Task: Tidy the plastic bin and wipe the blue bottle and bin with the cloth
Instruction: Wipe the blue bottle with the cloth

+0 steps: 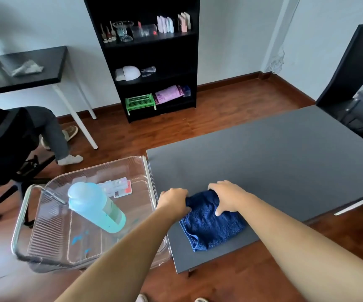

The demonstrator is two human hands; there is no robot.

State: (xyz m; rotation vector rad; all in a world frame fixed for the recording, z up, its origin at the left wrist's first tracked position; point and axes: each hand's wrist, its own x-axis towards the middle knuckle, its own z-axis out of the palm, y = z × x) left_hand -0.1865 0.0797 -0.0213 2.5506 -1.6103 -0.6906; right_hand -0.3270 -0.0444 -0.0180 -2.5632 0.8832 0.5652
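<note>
A dark blue cloth (212,225) lies bunched on the near left corner of the grey table (274,160). My left hand (174,201) grips its left far edge. My right hand (228,197) presses on its far right part, fingers spread over the fabric. Left of the table sits a clear plastic bin (84,253) with a metal handle. Inside it stands a light blue bottle (95,205), tilted, with a green label. A small clear box with a red card (119,188) lies in the bin's far part. Blue smears mark the bin's floor.
A black shelf unit (152,62) with small items stands against the far wall. At the left a seated person's legs (52,136) and an office chair are close to the bin. A second black table (30,68) stands behind them. Wooden floor surrounds the table.
</note>
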